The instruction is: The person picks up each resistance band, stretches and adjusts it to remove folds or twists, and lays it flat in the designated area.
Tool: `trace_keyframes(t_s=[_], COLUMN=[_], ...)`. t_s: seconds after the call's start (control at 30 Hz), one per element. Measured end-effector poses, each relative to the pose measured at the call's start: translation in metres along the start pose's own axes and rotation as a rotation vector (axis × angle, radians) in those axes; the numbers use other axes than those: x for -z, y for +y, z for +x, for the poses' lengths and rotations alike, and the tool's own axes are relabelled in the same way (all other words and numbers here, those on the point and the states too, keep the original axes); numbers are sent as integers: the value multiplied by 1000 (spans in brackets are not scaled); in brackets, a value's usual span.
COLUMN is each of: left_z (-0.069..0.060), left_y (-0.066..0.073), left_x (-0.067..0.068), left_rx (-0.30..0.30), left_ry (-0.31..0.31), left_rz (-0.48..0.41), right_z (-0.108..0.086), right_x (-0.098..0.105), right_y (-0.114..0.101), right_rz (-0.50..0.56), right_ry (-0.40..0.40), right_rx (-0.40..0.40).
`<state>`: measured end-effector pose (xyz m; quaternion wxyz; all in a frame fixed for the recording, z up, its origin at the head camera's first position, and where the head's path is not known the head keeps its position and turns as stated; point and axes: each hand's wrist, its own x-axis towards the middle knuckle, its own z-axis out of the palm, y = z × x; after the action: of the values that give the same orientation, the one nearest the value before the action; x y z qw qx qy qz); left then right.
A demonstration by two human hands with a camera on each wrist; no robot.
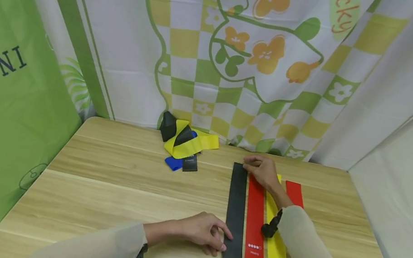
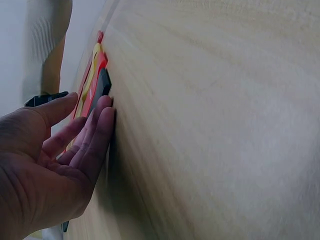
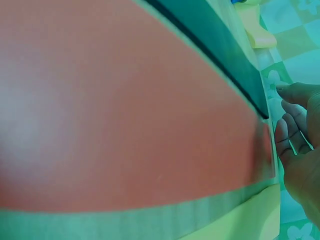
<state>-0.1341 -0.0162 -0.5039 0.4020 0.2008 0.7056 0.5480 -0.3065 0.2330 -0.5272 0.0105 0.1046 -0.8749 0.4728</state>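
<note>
A flat black resistance band lies lengthwise on the table. Its near end has my left hand beside it, fingertips at the band's left edge. In the left wrist view that hand has loosely extended fingers, and nothing is pinched. Over the far ends of the black band and the neighbouring red band, marked "Heavy", hovers my right hand. Its fingers are relaxed and apart from the red band in the right wrist view. A yellow band and another red band follow, partly hidden by the right forearm.
At the back of the table lies a loose heap with a crumpled yellow band, a black band and a blue band. A patterned curtain hangs behind the table's far edge.
</note>
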Motion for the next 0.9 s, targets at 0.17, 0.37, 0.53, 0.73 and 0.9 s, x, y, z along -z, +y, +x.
trace_keyframes(t_s=[0.17, 0.37, 0.53, 0.73, 0.9], left_z=[-1, -6, -14, -26, -31], left_y=[-3, -4, 2, 11, 11], left_x=[15, 46, 78, 120, 149], left_rx=[-46, -171, -296, -342, -376], left_ry=[13, 66, 226, 517, 707], left_rz=[80, 174, 272, 246, 222], right_z=[2, 8, 13, 17, 23], right_x=[-3, -15, -24, -33, -40], right_y=[-10, -20, -26, -35, -38], right_rz=[28, 53, 44, 85, 116], right_ry=[6, 8, 2, -29, -17], right_rx=[46, 110, 67, 27, 13])
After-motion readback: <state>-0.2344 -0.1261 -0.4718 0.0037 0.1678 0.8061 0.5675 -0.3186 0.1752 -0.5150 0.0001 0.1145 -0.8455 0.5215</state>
